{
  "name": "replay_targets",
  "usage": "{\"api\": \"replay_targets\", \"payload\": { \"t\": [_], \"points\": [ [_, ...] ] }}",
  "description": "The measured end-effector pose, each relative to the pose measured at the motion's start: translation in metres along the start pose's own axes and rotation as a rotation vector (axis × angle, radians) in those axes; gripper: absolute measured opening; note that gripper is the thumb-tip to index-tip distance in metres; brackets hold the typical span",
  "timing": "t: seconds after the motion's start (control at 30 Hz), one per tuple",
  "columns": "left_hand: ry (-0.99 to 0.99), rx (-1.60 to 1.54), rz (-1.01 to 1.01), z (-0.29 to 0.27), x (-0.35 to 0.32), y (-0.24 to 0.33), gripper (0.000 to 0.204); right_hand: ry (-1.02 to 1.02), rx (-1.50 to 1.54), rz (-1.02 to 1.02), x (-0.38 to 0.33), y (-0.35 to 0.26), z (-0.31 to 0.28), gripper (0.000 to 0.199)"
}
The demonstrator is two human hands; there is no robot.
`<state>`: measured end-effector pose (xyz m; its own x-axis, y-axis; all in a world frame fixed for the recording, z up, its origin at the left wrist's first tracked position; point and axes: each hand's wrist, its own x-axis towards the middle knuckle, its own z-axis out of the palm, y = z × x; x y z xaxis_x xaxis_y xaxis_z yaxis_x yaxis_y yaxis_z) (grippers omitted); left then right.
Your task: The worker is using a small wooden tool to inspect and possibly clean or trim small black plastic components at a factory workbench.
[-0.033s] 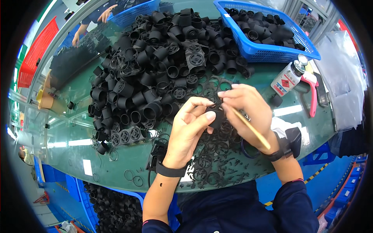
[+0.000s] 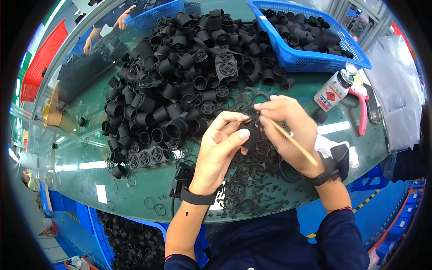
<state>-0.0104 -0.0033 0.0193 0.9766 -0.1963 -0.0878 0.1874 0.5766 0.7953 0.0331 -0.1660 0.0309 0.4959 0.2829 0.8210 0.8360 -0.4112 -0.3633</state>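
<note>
Between the thumb and fingers of my left hand (image 2: pixel 221 146) is a black cylindrical cup (image 2: pixel 250 136). My right hand (image 2: pixel 292 123) grips a slender wooden-coloured stick (image 2: pixel 297 147), its rear end slanting down to the right. The right fingertips meet the cup's upper edge; the stick's working tip is hidden there. Just beyond both hands lies a large heap of black cups (image 2: pixel 166 99), some with slotted round ends. Below them, loose black rings (image 2: pixel 246 206) and small black scraps litter the green tabletop (image 2: pixel 135 189).
A blue basket (image 2: pixel 315 65) of black cups stands at the far right. Near it are a white bottle (image 2: pixel 330 93) with a metal top, a pink-handled tool (image 2: pixel 362 112) and clear plastic sheets (image 2: pixel 396 90). A blue crate (image 2: pixel 96 238) of black parts sits below the table. Another person's hands (image 2: pixel 123 18) show far left.
My right hand has shifted slightly, and the stick's rear end has swung a little to the right. The left hand and the cup stay nearly in place.
</note>
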Motion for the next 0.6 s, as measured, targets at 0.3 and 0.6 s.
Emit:
{"api": "replay_targets", "payload": {
  "t": [0.3, 0.6],
  "points": [
    [-0.055, 0.083, 0.112, 0.003, 0.001, 0.004, 0.041, 0.029, 0.11, 0.392, -0.002, 0.005, -0.006, 0.008],
    [-0.32, -0.168, 0.121, -0.006, 0.003, 0.002, 0.035, -0.058, 0.565, 0.248, 0.006, -0.005, -0.014, 0.009]
  ]
}}
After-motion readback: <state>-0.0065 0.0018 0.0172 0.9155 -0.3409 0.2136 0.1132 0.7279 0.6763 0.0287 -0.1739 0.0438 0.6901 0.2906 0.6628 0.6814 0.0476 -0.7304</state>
